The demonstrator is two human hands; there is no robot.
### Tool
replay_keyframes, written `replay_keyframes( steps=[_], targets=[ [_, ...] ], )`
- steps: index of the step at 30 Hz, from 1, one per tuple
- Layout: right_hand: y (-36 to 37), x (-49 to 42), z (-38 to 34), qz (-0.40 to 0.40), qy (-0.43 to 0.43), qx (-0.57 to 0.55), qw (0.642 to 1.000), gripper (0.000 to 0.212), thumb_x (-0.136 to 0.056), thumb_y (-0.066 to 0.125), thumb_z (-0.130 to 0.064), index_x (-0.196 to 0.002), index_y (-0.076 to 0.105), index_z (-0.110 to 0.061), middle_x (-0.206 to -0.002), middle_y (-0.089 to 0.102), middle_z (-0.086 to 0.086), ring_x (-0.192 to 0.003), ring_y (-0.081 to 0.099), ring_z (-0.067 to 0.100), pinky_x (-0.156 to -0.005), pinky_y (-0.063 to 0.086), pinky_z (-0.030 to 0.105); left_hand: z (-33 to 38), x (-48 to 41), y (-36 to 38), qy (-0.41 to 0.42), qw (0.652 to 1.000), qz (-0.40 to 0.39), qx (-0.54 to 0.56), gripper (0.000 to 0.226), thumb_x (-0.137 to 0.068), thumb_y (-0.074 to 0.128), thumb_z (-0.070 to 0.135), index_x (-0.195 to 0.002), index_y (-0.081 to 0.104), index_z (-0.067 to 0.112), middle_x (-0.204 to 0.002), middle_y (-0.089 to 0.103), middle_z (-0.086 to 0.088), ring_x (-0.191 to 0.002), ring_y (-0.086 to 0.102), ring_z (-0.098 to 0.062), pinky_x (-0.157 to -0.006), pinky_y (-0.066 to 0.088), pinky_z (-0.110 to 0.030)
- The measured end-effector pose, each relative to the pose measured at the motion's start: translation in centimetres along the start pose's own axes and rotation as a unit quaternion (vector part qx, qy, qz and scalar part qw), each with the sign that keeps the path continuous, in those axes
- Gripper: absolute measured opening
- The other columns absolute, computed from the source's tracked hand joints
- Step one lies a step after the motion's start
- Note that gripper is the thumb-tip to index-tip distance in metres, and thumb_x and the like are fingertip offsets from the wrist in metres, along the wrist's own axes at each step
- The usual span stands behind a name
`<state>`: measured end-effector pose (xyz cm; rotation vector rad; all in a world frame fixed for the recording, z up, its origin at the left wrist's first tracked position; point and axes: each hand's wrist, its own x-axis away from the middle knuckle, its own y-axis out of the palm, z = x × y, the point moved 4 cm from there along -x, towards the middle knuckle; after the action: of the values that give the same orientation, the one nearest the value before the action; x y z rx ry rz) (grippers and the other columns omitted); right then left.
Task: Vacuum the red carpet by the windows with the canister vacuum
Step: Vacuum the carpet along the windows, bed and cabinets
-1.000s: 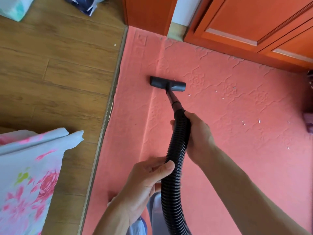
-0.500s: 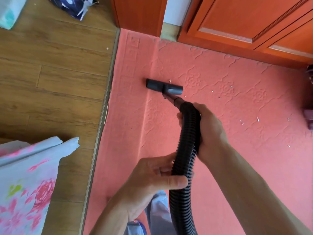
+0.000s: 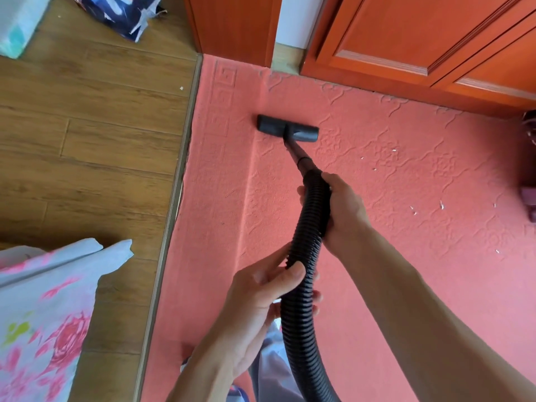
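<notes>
The red embossed carpet (image 3: pixel 377 271) fills the right half of the head view. A black floor nozzle (image 3: pixel 288 132) lies flat on it near the carpet's far left corner, joined by a short wand to a ribbed black vacuum hose (image 3: pixel 307 242). My right hand (image 3: pixel 343 211) grips the hose's upper end just behind the wand. My left hand (image 3: pixel 261 303) wraps the hose lower down, thumb on top. Small white scraps (image 3: pixel 413 210) are scattered on the carpet right of the nozzle. The canister is out of view.
Wooden floor (image 3: pixel 87 140) lies left of the carpet behind a metal edge strip (image 3: pixel 171 216). A flowered cloth (image 3: pixel 43 320) sits bottom left, a dark bag (image 3: pixel 121 15) top left. Orange wooden cabinet doors (image 3: pixel 420 39) border the carpet's far side. A dark object (image 3: pixel 529 198) is at the right edge.
The nozzle has slid a little forward and left on the carpet, away from the scraps. My left hand has shifted its hold along the hose.
</notes>
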<state>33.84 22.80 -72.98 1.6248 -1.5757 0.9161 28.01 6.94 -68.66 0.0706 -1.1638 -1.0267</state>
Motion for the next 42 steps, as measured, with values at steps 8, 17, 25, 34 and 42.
replay_keyframes(
  steps=[8, 17, 25, 34, 42],
  targets=[
    [-2.4, 1.1, 1.4, -0.005, 0.003, -0.005, 1.0, 0.028, -0.096, 0.06, -0.03, -0.106, 0.065, -0.004, -0.078, 0.074, 0.015, -0.061, 0.063, 0.019, -0.054, 0.05, 0.027, -1.5, 1.5, 0.2, 0.004, 1.0, -0.01, -0.001, 0.045, -0.076, 0.075, 0.018, -0.121, 0.072, 0.014, -0.102, 0.07, -0.025, -0.079, 0.068, -0.034, -0.07, 0.058, -0.039],
    [-2.4, -0.7, 4.6, -0.089, 0.07, -0.048, 0.992, 0.037, -0.097, 0.055, -0.028, -0.123, 0.057, -0.001, -0.082, 0.066, 0.01, -0.074, 0.06, 0.017, -0.066, 0.049, 0.031, -2.9, 1.2, -2.4, -0.027, 0.996, 0.09, 0.0, 0.035, -0.081, 0.071, 0.022, -0.113, 0.073, 0.007, -0.11, 0.068, -0.03, -0.076, 0.069, -0.029, -0.066, 0.06, -0.033],
    [-6.5, 8.3, 6.7, -0.044, 0.039, -0.089, 0.994, 0.033, -0.094, 0.061, -0.026, -0.112, 0.066, 0.001, -0.078, 0.069, 0.01, -0.071, 0.065, 0.016, -0.061, 0.053, 0.028, -4.8, 6.0, -3.7, -0.127, 0.97, -0.205, -0.03, 0.063, -0.073, 0.086, 0.026, -0.125, 0.063, 0.0, -0.114, 0.063, -0.027, -0.089, 0.066, -0.035, -0.085, 0.054, -0.045],
    [-6.0, 2.3, 11.1, -0.006, 0.083, -0.084, 0.993, 0.038, -0.095, 0.06, -0.028, -0.12, 0.059, 0.0, -0.084, 0.067, 0.011, -0.076, 0.062, 0.019, -0.069, 0.048, 0.031, -8.5, 5.0, -4.7, -0.132, 0.989, 0.06, 0.026, 0.057, -0.073, 0.084, 0.033, -0.11, 0.068, -0.007, -0.091, 0.071, -0.02, -0.07, 0.067, -0.026, -0.063, 0.059, -0.031],
    [-5.1, 3.5, 8.0, -0.109, 0.072, -0.131, 0.983, 0.031, -0.088, 0.055, -0.029, -0.106, 0.054, -0.003, -0.076, 0.057, 0.008, -0.064, 0.055, 0.02, -0.066, 0.048, 0.031, -5.6, 7.3, -1.3, -0.079, 0.997, 0.019, -0.018, 0.04, -0.083, 0.072, 0.034, -0.103, 0.069, 0.001, -0.085, 0.069, -0.013, -0.07, 0.066, -0.024, -0.073, 0.055, -0.037]
  ],
)
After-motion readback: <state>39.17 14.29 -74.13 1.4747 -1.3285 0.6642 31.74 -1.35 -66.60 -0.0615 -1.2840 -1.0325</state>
